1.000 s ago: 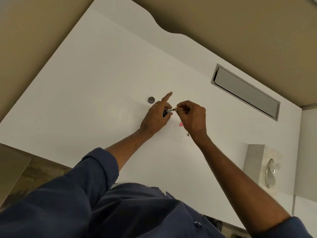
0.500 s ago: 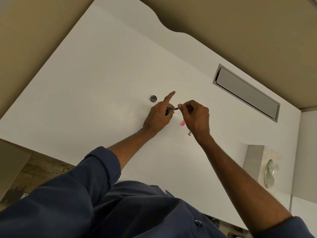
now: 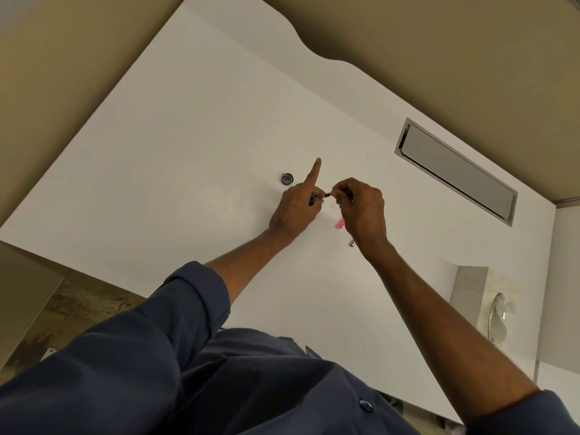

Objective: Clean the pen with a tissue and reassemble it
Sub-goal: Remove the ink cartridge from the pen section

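Over the white table point(image 3: 188, 152), my left hand point(image 3: 298, 208) pinches a small dark pen part point(image 3: 312, 200) with its index finger stuck out straight. My right hand point(image 3: 364, 211) pinches a thin pen piece point(image 3: 328, 194) whose tip meets the part in my left hand. A pink pen part point(image 3: 339, 223) lies on the table just under my right hand. A small metal piece point(image 3: 352, 243) lies beside my right wrist. I see no tissue.
A small round metal ring or cap point(image 3: 287, 178) rests on the table left of my left index finger. A long metal-framed slot point(image 3: 455, 171) is set into the tabletop at the right. A curved table edge runs along the far side.
Both hands stay joined at the pen parts and shifted slightly right in view. The left index finger has straightened further upward.
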`<state>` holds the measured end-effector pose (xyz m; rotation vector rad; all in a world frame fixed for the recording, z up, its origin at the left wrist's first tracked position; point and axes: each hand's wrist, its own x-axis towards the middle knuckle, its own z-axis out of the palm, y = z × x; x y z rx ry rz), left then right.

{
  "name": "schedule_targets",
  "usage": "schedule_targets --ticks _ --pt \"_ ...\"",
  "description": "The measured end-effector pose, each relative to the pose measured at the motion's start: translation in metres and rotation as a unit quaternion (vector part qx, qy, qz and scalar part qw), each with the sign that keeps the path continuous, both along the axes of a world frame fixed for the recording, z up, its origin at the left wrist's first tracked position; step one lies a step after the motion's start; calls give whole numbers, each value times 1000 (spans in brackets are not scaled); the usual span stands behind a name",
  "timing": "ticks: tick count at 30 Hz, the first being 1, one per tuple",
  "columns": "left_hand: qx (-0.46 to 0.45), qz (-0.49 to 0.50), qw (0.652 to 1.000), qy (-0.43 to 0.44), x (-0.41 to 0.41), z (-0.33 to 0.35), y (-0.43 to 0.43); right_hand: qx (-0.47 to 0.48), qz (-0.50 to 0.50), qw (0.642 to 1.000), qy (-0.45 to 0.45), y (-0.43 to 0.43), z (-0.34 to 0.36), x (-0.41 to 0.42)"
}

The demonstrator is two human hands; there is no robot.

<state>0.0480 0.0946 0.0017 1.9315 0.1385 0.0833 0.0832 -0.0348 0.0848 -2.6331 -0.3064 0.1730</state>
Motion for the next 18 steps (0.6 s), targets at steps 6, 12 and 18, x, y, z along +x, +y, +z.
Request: schedule_targets --ticks 6,12,18 --pt "-11 -5 1000 7 1 3 4 -33 66 996 -59 -1 -2 0" --pt "-4 -13 1000 2 1 5 7 -27 51 997 -53 -3 -1 -1" --pt "6 -15 1000 -13 1 3 7 -39 -8 999 -19 -1 -4 2"
